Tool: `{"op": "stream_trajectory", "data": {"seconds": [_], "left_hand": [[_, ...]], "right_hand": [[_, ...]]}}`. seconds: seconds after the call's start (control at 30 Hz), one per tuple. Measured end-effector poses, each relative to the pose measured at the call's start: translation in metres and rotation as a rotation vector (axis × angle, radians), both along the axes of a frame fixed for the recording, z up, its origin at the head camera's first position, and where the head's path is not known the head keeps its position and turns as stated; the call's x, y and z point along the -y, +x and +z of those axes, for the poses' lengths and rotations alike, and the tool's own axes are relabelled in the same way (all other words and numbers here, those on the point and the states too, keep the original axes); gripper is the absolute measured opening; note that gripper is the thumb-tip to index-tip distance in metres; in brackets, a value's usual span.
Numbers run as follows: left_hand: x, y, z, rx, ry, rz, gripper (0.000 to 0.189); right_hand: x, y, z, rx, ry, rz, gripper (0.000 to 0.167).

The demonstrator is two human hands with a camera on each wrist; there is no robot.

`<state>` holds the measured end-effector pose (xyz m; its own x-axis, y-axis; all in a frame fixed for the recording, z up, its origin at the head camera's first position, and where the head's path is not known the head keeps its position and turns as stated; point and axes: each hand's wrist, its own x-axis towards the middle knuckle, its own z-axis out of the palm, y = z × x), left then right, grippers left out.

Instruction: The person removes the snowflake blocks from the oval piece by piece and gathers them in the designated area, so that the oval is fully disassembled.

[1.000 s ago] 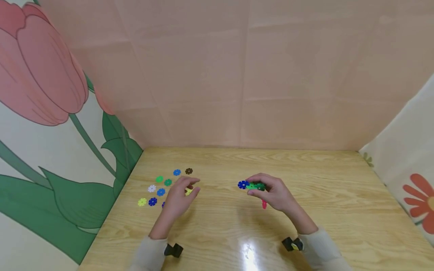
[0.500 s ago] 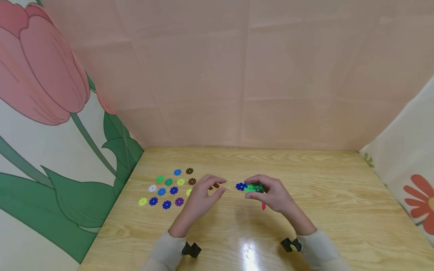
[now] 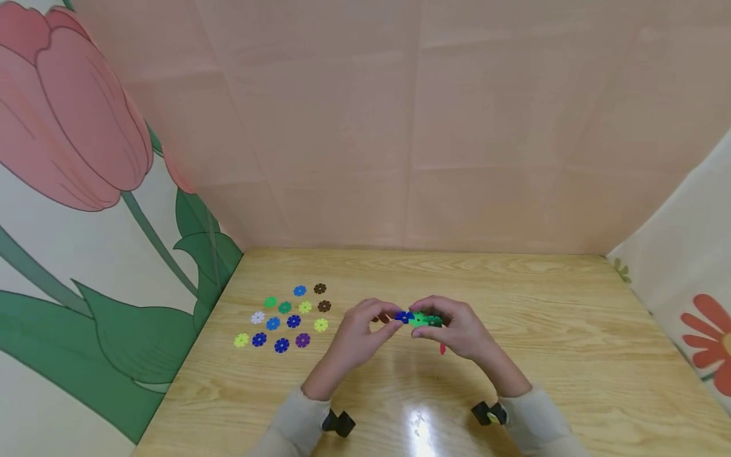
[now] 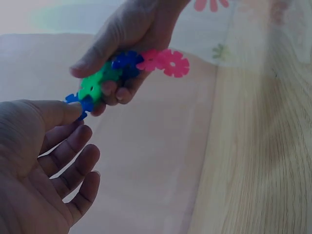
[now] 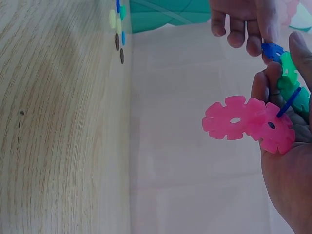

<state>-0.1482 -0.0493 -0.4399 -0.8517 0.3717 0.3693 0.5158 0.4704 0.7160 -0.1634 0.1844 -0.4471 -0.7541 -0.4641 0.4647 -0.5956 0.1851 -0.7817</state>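
Note:
Above the table, my right hand (image 3: pixel 464 327) grips a joined chain of flower-shaped plastic discs. Its light green disc (image 4: pixel 90 88) and darker green disc (image 3: pixel 434 321) run between thumb and fingers. At the chain's left end sits a blue disc (image 3: pixel 404 317), pinched between thumb and index finger of my left hand (image 3: pixel 361 331). The left hand's other fingers are loosely bent in the left wrist view. Two linked pink discs (image 5: pixel 235 120) stick out below the right palm, beside another blue disc (image 4: pixel 128 64). Part of the chain is hidden within the right hand.
Loose flower discs lie spread on the left of the wooden table (image 3: pixel 548 317), among them a purple disc (image 3: pixel 302 340), a white disc (image 3: pixel 257 317) and a brown disc (image 3: pixel 320 288). A pink cloth (image 3: pixel 400 127) hangs along the back edge.
My left hand has moved right from over the loose discs to the chain and now pinches its blue end disc. The right hand has stayed almost still, holding the chain.

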Motion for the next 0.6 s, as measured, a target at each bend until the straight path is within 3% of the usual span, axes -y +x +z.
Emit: {"op": "stream_trajectory", "data": {"seconds": [0.23,0.4,0.6], "left_hand": [[-0.0063,0.0013,0.0022,0.002,0.01,0.003,0.016],[-0.0071,0.002,0.0037,-0.037,0.032,0.015,0.014],[-0.0065,0.0026,0.0056,-0.068,0.065,0.038,0.012]], "right_hand": [[0.0004,0.0001,-0.0002,-0.013,-0.004,0.021,0.03],[-0.0001,-0.0004,-0.0006,-0.025,-0.021,0.046,0.033],[-0.0024,0.0002,-0.0016,0.019,-0.016,0.03,0.033]]}}
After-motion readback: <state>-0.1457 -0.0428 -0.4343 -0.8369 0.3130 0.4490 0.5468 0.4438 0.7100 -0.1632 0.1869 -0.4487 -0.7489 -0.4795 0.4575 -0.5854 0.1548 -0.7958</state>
